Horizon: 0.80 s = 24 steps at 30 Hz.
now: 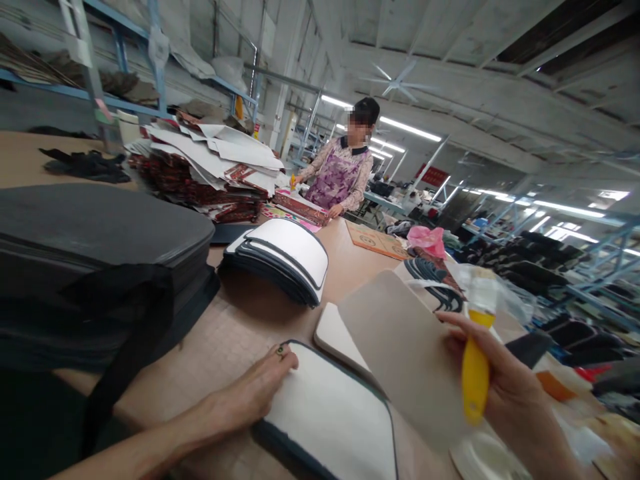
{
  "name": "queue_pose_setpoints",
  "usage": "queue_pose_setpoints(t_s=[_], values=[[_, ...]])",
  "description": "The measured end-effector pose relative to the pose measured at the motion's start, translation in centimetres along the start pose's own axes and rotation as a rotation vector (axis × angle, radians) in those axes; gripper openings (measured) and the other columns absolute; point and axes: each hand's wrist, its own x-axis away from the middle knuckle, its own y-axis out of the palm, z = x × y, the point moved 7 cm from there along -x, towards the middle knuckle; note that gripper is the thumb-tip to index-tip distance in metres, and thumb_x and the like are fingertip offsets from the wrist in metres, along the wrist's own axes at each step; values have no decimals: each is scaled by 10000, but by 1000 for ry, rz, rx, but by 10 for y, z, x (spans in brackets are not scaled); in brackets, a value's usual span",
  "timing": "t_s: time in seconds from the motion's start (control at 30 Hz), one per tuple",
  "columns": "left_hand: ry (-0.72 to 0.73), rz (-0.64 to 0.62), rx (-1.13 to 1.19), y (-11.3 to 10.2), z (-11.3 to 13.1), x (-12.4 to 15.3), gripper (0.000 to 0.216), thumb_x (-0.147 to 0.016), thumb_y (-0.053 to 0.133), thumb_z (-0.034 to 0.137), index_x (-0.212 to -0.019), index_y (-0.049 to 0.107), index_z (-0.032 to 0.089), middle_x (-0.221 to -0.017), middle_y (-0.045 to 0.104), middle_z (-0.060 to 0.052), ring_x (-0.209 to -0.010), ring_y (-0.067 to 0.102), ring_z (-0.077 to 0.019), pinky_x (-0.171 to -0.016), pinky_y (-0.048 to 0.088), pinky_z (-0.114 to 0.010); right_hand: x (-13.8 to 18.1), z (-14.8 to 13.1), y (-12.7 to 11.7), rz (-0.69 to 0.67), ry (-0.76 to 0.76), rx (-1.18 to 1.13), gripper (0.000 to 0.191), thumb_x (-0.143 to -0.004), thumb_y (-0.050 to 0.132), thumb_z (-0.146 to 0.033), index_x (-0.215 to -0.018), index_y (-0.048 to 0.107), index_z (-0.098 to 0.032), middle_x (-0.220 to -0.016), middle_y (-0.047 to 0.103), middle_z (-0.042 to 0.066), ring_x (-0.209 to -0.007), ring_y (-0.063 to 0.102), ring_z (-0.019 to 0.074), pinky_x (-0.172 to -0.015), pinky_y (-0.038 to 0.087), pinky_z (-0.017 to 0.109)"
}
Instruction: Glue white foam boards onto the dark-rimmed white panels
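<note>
A person's left hand (265, 381), at seven o'clock, lays bent fingers on the eleven-o'clock corner of a white, dark-edged panel (337, 420) at six; whether they pinch it cannot be told. At four o'clock, the right hand (507, 380) is wrapped round a yellow-handled brush (475, 377), fingertips at the edge of a grey board (395, 333).

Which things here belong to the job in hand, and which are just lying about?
In the job, judging by the hands:
yellow-handled brush, in the right hand
beige sheet, at the right hand's fingers
dark-edged white panel, touched by the left hand

Seemingly just lying about:
pink bag
cardboard piece
black cloth, far left
</note>
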Motion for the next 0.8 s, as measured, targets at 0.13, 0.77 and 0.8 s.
queue_pose_setpoints(t_s=[0.13,0.77,0.8], values=[[-115,12,323,-8,-13,-1,166,-641,510,198,-806,520,180,-809,543,-25,-814,504,-216,-751,383,-324,20,-26,51,-238,55,-128,345,-745,549,-402,-1037,619,-233,-802,628,26,-771,620,157,-660,481,205],[-138,23,438,-11,-33,-7,187,-661,510,329,-740,422,183,-525,383,87,-488,327,-92,-459,194,-205,113,40,65,-185,437,-93,613,-663,629,-485,-1183,456,-210,-822,621,34,-746,602,212,-655,475,309],[-139,16,433,-11,-33,-7,194,-667,509,337,-744,420,183,-524,381,87,-487,328,-92,-458,193,-206,124,47,64,-110,479,-161,648,-674,614,-496,-1217,417,-201,-806,621,32,-705,601,207,-635,478,312]])
